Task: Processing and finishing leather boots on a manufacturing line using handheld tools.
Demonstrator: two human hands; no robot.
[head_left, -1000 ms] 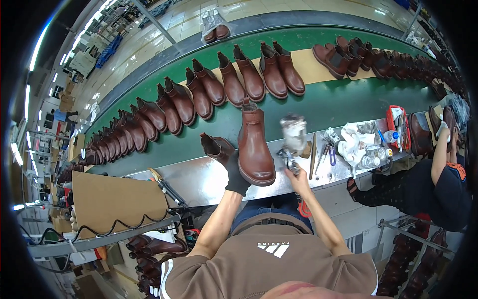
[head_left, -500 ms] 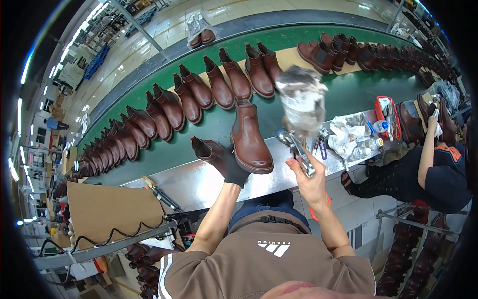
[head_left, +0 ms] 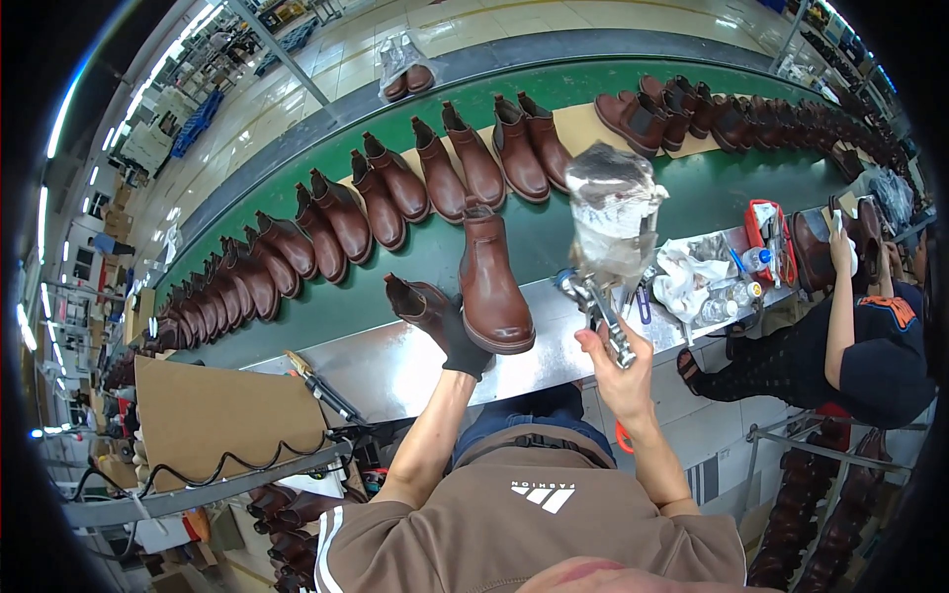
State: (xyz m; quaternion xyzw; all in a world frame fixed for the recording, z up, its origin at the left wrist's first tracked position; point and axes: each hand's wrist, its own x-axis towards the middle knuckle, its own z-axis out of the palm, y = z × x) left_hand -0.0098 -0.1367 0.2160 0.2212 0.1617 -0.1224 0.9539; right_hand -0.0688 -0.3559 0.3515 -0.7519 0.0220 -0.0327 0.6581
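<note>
My left hand (head_left: 461,344), in a black glove, is closed about a brown leather ankle boot (head_left: 494,292) above the bench, its toe toward me. A second brown boot (head_left: 415,298) lies against the left side of that hand; whether the hand also grips it I cannot tell. Bare, my right hand (head_left: 623,371) is wrapped round a metal spray gun (head_left: 603,321), just right of the held boot. On top of the gun sits a cup (head_left: 611,212) covered in stained white wrapping. The gun's nozzle points toward the boot, a short gap away.
Rows of brown boots (head_left: 341,219) line the green conveyor (head_left: 395,257) beyond the metal bench (head_left: 381,371). Crumpled white wrapping (head_left: 687,277), bottles (head_left: 720,304) and a red basket (head_left: 769,237) lie right. Cardboard (head_left: 227,420) stands left. A co-worker (head_left: 850,336) handles boots at right.
The held boot has turned slightly, its toe swinging a little left and downward. My right hand and the spray gun have shifted slightly right and down. The boots on the conveyor appear slightly farther right.
</note>
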